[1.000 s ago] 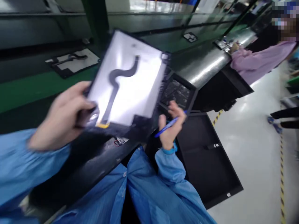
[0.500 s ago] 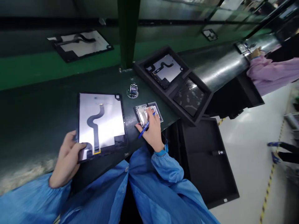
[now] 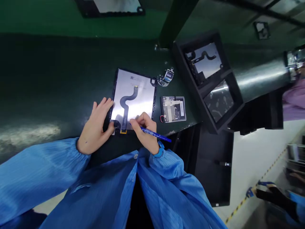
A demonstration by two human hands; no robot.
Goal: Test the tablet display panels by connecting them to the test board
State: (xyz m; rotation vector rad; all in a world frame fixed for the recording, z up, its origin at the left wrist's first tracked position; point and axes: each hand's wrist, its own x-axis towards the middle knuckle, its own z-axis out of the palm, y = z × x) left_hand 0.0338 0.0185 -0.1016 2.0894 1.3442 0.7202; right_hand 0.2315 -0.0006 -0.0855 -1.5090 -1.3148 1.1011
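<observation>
A tablet screen panel (image 3: 145, 95), silver back up, lies on the dark green bench in front of me. A dark ribbon cable (image 3: 125, 105) winds down its middle to a gold-edged end. My left hand (image 3: 95, 127) rests at the panel's lower left edge, fingers spread, thumb by the corner. Over the lower right part of the panel, my right hand (image 3: 146, 130) grips a blue pen (image 3: 156, 135), its writing end by the cable. Right of the panel lies a small circuit board (image 3: 173, 109) with pale tape and a red wire. A metal tally counter (image 3: 166, 77) stands above the board.
A black foam tray (image 3: 202, 90) at the right holds another screen panel (image 3: 209, 62) and a dark glossy sheet (image 3: 220, 100). A green post (image 3: 177, 22) rises behind. Below the bench edge is a black box (image 3: 213, 165). A co-worker's pink sleeve (image 3: 295, 98) shows far right.
The panel has come down flat on the bench, and my left hand has loosened into a spread rest. My right hand has moved with the pen from the circuit board onto the panel. The view has shifted.
</observation>
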